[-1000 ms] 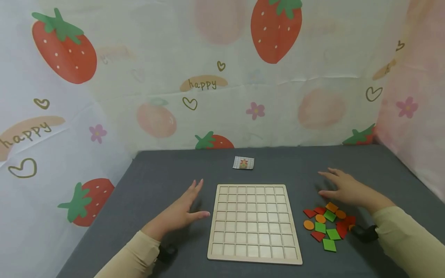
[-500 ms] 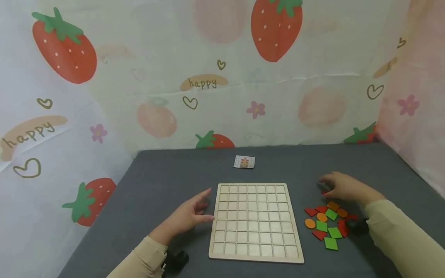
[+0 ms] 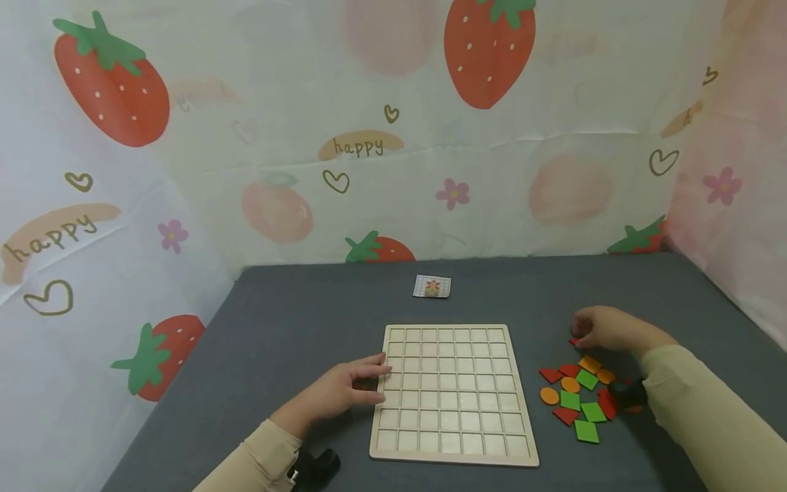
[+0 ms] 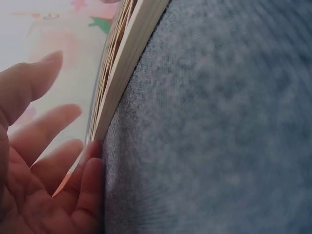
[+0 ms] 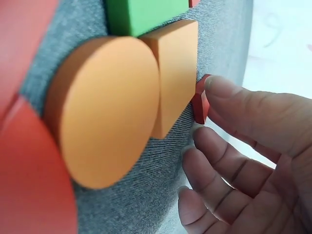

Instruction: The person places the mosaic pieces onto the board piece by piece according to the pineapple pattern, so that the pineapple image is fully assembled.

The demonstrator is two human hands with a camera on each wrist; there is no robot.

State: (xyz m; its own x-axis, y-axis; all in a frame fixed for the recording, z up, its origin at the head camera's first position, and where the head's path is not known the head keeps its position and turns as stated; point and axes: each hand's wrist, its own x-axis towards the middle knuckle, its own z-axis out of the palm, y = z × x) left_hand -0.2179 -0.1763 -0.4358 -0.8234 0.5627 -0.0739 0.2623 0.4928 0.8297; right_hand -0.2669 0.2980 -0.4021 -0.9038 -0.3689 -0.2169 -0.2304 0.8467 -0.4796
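Observation:
A pale wooden grid board (image 3: 455, 459) lies flat on the dark grey table. My left hand (image 3: 338, 393) is at its left edge, fingers extended over the rim and thumb lower along the same side. In the left wrist view the little finger (image 4: 91, 180) lies low beside the board's side wall (image 4: 124, 63). At the right, my right hand (image 3: 615, 329) pinches a small red tile (image 5: 201, 102) between thumb and index finger, beyond the scattered tiles. Most of that tile is hidden by the fingers. An orange square tile (image 5: 176, 68) and an orange round tile (image 5: 114, 112) lie close by.
Several red, orange and green tiles (image 3: 570, 400) lie loosely to the right of the board, some under the right wrist's black camera (image 3: 627, 394). A small picture card (image 3: 432, 286) lies behind the board. A strawberry-print cloth (image 3: 393, 198) hangs at the table's back.
My left hand has moved right and nearer to me, onto the board's left edge. My right hand's spread fingers have come down and closed on a red tile.

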